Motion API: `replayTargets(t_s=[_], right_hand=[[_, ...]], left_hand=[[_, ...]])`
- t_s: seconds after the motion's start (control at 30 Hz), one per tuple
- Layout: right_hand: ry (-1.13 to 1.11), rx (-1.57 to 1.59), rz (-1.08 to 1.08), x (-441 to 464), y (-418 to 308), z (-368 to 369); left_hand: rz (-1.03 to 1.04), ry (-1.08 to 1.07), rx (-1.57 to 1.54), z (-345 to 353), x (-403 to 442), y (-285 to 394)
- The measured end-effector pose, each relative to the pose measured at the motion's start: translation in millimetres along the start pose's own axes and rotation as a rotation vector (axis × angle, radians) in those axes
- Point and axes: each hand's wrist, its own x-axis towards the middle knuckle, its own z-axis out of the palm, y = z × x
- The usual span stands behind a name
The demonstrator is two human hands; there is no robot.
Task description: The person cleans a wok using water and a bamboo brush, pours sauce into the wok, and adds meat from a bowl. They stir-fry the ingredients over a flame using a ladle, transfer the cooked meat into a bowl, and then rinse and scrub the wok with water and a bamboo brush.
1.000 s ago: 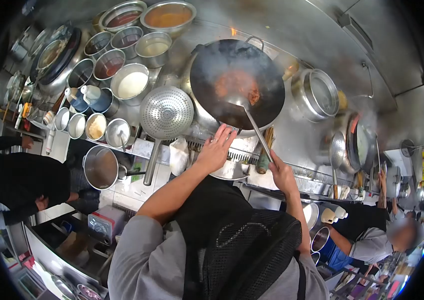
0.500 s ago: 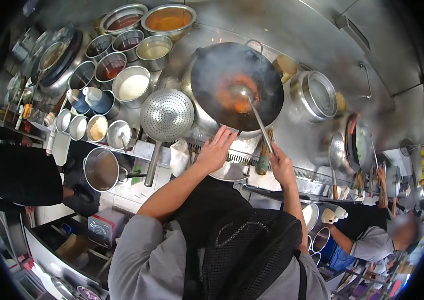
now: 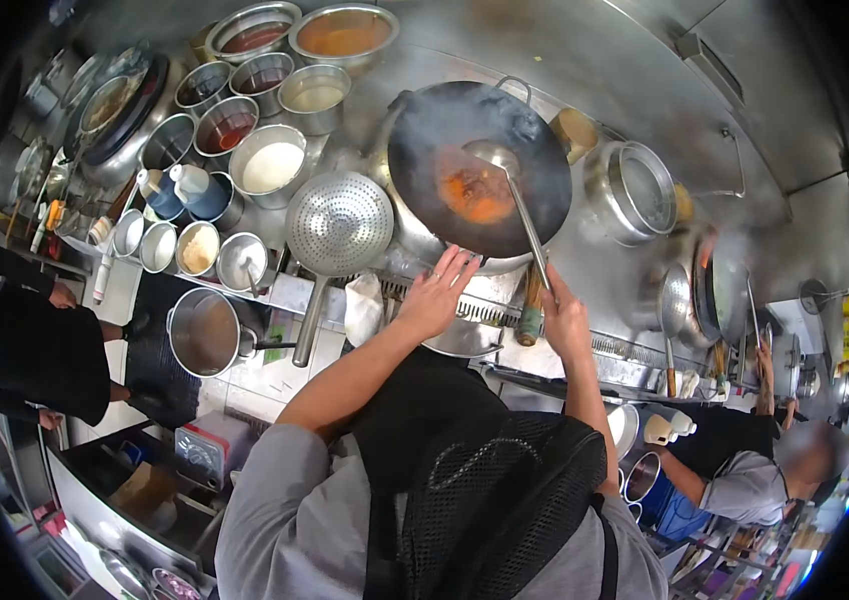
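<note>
- Steam (image 3: pixel 444 118) hangs over wok (image 3: pixel 549 195).
- Right hand (image 3: pixel 566 318) grasps ladle (image 3: pixel 521 205); I judge it stiff, best held by end.
- Left hand (image 3: pixel 436 298) at wok's edge: I cannot tell its grip.

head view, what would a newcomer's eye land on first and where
Probably the big dark wok at upper centre, hazy with steam over orange-red food. The right hand grips a ladle reaching into it. Left of the wok lies a perforated strainer.
</note>
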Motion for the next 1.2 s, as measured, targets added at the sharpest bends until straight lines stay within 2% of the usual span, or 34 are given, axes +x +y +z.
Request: replayTargets(t_s=[0.1, 0.23, 0.3, 0.43, 0.5, 0.67, 0.73, 0.77, 0.8, 0.87, 0.9, 0.97, 1.0, 1.07, 1.2], right_hand=[[-0.081, -0.14, 0.018, -10.0, 24.1, 21.8], [-0.05, -0.016, -0.116, 1.8, 45.0, 27.8], [-0.108, 0.098, 0.065, 2.7, 27.6, 8.5], [0.001, 0.046, -0.054, -18.8, 23.8, 2.8], [-0.091, -0.141, 0.092, -25.9, 27.9, 11.3], [-0.024, -0.06, -0.028, -8.4, 51.2, 12.1], [-0.095, -0.093, 0.144, -10.4, 15.9, -17.6], [0.003, -0.127, 0.003, -15.5, 24.8, -16.5], [-0.001, -0.131, -0.001, -16.2, 26.0, -15.2], [-0.09, -0.303, 0.165, -16.9, 26.8, -11.3], [-0.088, -0.304, 0.165, -14.8, 39.9, -0.4], [-0.015, -0.114, -0.056, -5.6, 73.3, 22.0], [-0.015, -0.115, -0.059, 0.9, 71.0, 18.4], [-0.126, 0.131, 0.168, 14.0, 66.7, 13.6], [-0.016, 0.071, 0.005, -4.4, 25.5, -5.8]], left_hand=[[-0.015, -0.024, -0.015, -5.1, 0.5, 0.3], [-0.01, -0.059, -0.012, -6.0, 1.5, -0.2], [-0.004, -0.06, -0.002, -4.9, 0.1, -0.3], [0.018, -0.036, 0.018, -1.7, 1.9, -3.0], [0.019, -0.019, 0.031, 1.6, 3.8, -5.0], [0.034, -0.006, 0.015, 0.0, 3.3, -3.2], [0.011, -0.023, 0.004, -1.6, 2.8, -2.0], [0.009, -0.021, 0.001, -1.0, 3.3, -2.2], [0.016, -0.008, 0.015, -0.1, 3.4, -3.1], [0.023, 0.004, 0.03, 1.5, 2.3, -4.4], [0.018, -0.024, 0.014, -3.2, 1.7, -2.3], [0.019, -0.043, -0.002, -5.8, 4.8, 0.3], [0.018, -0.045, -0.005, -5.5, 4.7, 0.0], [0.016, -0.051, -0.006, -4.0, 3.3, -1.7], [0.008, -0.02, -0.008, -1.4, 1.6, -1.0]])
